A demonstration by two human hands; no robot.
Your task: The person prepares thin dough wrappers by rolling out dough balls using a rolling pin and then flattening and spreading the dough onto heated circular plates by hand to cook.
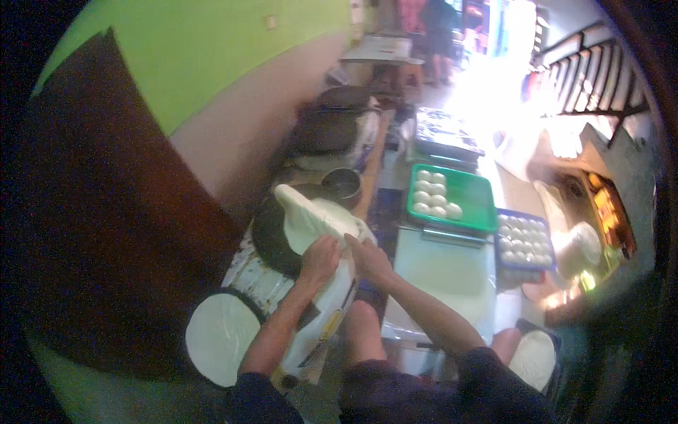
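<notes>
My left hand (321,258) and my right hand (369,258) are close together, fingers closed on the near edge of a pale, thin dough sheet (312,228). A raised, roll-like fold crosses the sheet towards the far left; I cannot tell whether something lies inside it. Under the sheet sits a dark round pan (273,244), partly hidden by it. Just beyond stands a metal pot (341,183). To the left of my left forearm, a flat round dough sheet (222,339) covers most of another dark pan.
Right of my hands, a green tray (471,204) holds several dough balls (430,193). A blue tray (500,259) beside it holds more. Nearer lies a pale work board (445,281). Another round dough sheet (534,360) is at lower right. A person (439,37) stands far back.
</notes>
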